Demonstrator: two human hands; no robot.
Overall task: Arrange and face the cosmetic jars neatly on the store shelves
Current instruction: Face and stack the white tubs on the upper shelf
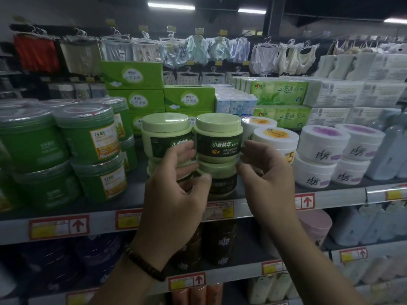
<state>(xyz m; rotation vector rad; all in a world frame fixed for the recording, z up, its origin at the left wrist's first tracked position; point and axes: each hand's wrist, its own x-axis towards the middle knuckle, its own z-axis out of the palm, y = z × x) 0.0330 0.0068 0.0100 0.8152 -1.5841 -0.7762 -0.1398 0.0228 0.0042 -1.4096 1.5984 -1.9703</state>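
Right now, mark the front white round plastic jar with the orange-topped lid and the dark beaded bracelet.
Front white jar (276, 143): head view, lid's side wall.
Dark beaded bracelet (144, 265): head view, beads on wrist.

The pale green jars (218, 158) in front of you are smooth plastic with a soft satin sheen, and so are their lids (217, 122). Their dark labels (217, 148) look like glossy printed film. To your left, the green tubs (88, 137) are shinier plastic under clear, ridged plastic lids (83, 113). The white jars (323, 144) on your right are glossy plastic too. The shelf (136, 192) looks like matt grey metal, its price tags (59, 226) paper. Behind, the tissue packs (282, 92) sit in shiny film and the green boxes (189, 99) are matt card. Cloth garments (196, 49) hang on clear plastic hangers (267, 41). Your bracelet (145, 265) is dark, dull beads.
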